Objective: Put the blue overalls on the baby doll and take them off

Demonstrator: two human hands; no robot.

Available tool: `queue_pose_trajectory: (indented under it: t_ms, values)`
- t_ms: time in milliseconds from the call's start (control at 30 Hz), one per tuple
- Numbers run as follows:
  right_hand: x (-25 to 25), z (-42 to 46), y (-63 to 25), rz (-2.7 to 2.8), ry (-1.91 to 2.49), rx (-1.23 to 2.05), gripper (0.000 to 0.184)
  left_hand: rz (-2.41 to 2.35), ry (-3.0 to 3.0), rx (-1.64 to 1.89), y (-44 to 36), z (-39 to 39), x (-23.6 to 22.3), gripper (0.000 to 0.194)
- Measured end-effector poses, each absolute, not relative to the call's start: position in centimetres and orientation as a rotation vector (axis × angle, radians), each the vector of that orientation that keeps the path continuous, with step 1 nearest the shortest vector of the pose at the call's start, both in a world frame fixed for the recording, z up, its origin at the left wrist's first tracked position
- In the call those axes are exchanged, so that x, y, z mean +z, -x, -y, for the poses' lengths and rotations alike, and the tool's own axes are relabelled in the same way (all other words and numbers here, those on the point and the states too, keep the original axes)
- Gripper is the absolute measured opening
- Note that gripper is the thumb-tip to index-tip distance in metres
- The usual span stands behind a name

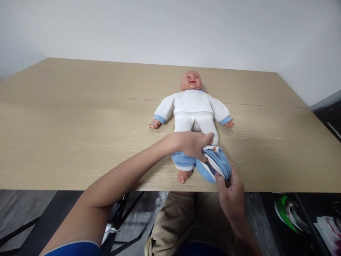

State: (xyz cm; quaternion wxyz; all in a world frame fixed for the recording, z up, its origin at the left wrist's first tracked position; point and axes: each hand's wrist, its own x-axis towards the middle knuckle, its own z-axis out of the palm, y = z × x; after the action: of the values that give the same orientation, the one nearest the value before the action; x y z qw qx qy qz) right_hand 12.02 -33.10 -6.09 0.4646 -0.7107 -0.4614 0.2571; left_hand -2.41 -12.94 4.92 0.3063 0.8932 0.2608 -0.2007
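Note:
A baby doll (pixel 194 101) in a white top with blue cuffs and white leggings lies on its back, head toward the wall. Bunched blue trousers with white trim (pixel 218 160) are around its lower legs. One bare foot (pixel 183 176) sticks out of the leg on the left; the other foot is hidden in the cloth. My left hand (pixel 195 144) reaches across the doll's legs and pinches the upper edge of the trousers. At the lower right of the bunched cloth, my right hand (pixel 231 188) grips the trousers between thumb and fingers.
The doll lies near the front edge of a light wooden table (pixel 80 142). A white wall (pixel 160 32) stands behind it. Below the table at the right, a dark shelf holds rolls of tape (pixel 287 213) and papers (pixel 329 229).

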Motion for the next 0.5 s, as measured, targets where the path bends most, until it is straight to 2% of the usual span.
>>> queue_pose_trajectory:
  t_ms: [133, 300, 500]
  values:
    - [-5.7, 33.2, -12.0, 1.084, 1.693, 0.837, 0.027, -0.702, -2.368, -0.525, 2.6, 12.8, 4.8, 0.067]
    - [-5.8, 32.9, -12.6, 0.952, 1.577, 1.087, 0.042, -0.643, -2.342, -0.438, 3.2, 12.6, 4.8, 0.062]
    - [-5.7, 32.2, -13.6, 0.989, 1.580, 1.218, 0.040, -0.701, -2.370, -0.381, 3.8, 13.3, 4.5, 0.060]
